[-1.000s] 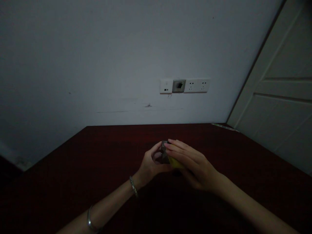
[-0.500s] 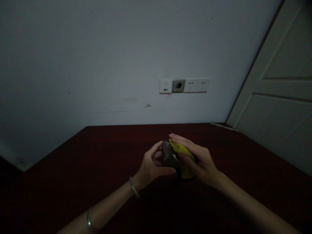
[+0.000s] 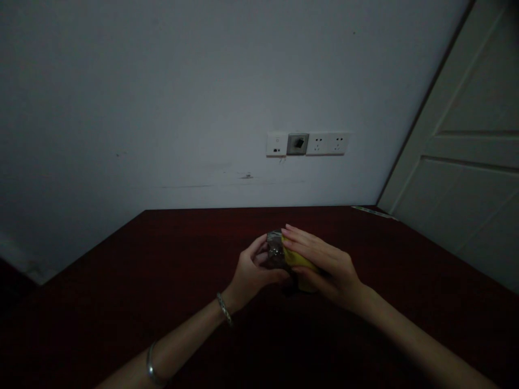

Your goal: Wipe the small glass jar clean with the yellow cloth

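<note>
My left hand is closed around the left side of a dark, shiny, see-through object, perhaps a cup or jar; its exact kind is hard to make out in the dim light. My right hand grips a yellow cloth and presses it against the object's right side. Cloth and fingers hide that side. Below the right thumb a part of the cloth hangs down into shadow. Both hands are above the dark red tabletop.
Behind the table rises a pale wall with a row of sockets and switches. A panelled white door stands at the right. Near the back right corner lies a thin pale strip.
My right hand and the yellow cloth have shifted slightly left over the object, covering more of it. The object has turned or tilted a little in my left hand.
</note>
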`<state>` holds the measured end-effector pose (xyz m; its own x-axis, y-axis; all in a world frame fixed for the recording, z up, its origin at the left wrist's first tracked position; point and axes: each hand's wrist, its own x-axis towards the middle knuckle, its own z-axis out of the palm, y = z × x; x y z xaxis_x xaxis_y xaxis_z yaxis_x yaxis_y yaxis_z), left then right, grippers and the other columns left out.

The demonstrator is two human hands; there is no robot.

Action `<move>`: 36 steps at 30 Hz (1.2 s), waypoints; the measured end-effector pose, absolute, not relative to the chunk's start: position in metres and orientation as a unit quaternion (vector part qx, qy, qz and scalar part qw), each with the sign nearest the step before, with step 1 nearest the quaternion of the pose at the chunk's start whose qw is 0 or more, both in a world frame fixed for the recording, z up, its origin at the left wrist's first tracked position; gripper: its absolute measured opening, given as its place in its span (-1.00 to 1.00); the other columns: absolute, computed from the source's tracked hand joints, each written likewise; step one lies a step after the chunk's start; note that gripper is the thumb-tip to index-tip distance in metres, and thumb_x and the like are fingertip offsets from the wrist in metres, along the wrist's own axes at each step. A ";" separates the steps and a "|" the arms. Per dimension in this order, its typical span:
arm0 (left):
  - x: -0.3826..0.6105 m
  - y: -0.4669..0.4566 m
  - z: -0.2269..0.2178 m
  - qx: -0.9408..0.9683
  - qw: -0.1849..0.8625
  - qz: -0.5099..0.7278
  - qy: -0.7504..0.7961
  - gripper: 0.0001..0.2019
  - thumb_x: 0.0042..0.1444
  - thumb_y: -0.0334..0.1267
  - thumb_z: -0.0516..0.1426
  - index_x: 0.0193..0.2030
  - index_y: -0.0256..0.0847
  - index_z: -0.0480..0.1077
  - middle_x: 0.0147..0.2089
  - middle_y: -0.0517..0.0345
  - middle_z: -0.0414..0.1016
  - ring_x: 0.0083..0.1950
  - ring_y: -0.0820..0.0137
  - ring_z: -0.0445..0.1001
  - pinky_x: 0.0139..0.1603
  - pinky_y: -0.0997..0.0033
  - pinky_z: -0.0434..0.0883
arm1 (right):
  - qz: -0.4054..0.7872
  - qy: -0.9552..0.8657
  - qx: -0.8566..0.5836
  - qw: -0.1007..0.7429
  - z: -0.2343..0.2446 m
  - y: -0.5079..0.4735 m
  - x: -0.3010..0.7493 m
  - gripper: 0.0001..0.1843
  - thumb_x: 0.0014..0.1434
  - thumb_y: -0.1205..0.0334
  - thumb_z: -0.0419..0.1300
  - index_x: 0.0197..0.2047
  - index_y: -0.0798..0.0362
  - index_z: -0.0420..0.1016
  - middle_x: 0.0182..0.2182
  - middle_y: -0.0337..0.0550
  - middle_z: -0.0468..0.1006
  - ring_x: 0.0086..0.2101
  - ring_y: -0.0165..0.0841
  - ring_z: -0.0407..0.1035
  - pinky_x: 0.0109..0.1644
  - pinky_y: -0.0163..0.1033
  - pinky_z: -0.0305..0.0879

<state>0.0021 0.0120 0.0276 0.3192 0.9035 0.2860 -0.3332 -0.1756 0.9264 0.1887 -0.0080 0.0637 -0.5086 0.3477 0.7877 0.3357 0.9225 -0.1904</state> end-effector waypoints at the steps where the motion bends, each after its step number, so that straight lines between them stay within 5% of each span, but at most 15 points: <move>1: 0.002 0.012 0.027 0.559 0.590 0.524 0.255 -0.19 -0.41 -0.33 0.44 0.09 -0.27 0.30 0.00 -0.10 0.47 -0.01 0.15 0.47 -0.08 0.24 0.47 | 0.019 -0.863 -0.201 0.463 0.064 -0.007 0.189 -0.47 0.21 0.36 0.11 0.25 -0.02 0.21 0.20 -0.05 0.30 0.19 -0.19 0.17 0.22 0.09 0.22; 9: 0.002 0.009 0.024 0.555 0.596 0.523 0.249 -0.18 -0.44 -0.24 0.45 0.07 -0.30 0.31 0.05 -0.17 0.42 0.04 0.08 0.44 -0.03 0.16 0.47 | 0.082 -0.808 -0.253 0.526 0.063 -0.004 0.185 -0.58 0.20 0.37 0.13 0.13 -0.06 0.39 0.08 -0.11 0.45 0.06 -0.25 0.37 0.14 -0.03 0.35; 14: 0.001 0.006 0.028 0.532 0.642 0.502 0.229 -0.22 -0.38 -0.16 0.43 0.05 -0.29 0.31 0.05 -0.16 0.44 -0.07 0.12 0.50 -0.28 0.32 0.53 | 0.037 -0.840 -0.208 0.499 0.064 -0.007 0.188 -0.49 0.20 0.37 0.13 0.22 -0.01 0.26 0.17 -0.05 0.34 0.14 -0.20 0.26 0.19 0.04 0.28; 21: 0.003 0.011 0.030 0.572 0.595 0.526 0.205 -0.27 -0.38 -0.27 0.44 0.02 -0.27 0.36 0.00 -0.07 0.48 -0.07 0.24 0.50 -0.11 0.35 0.48 | -0.049 -0.896 -0.136 0.420 0.067 -0.009 0.196 -0.37 0.19 0.38 0.16 0.30 0.06 0.09 0.23 -0.01 0.25 0.23 -0.13 0.09 0.23 0.11 0.20; 32: -0.001 0.015 0.014 0.589 0.576 0.510 0.247 -0.09 -0.42 -0.35 0.44 0.16 -0.28 0.20 -0.06 -0.09 0.51 -0.09 0.22 0.52 -0.16 0.35 0.50 | 0.043 -0.842 -0.232 0.484 0.066 -0.002 0.191 -0.54 0.22 0.38 0.11 0.19 -0.02 0.31 0.11 -0.06 0.42 0.09 -0.23 0.33 0.16 0.01 0.33; 36: 0.001 0.015 0.018 0.582 0.577 0.501 0.279 -0.12 -0.43 -0.31 0.44 0.13 -0.31 0.24 -0.10 -0.10 0.53 -0.13 0.23 0.54 -0.18 0.32 0.52 | 0.015 -0.866 -0.202 0.456 0.065 -0.002 0.193 -0.49 0.21 0.41 0.12 0.22 0.01 0.25 0.14 -0.02 0.38 0.15 -0.22 0.25 0.19 0.03 0.28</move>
<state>0.0008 0.0146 0.0176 0.3423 0.9024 0.2616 -0.2534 -0.1795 0.9506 0.1933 -0.0018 0.0650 -0.5014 0.3641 0.7849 0.3369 0.9177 -0.2105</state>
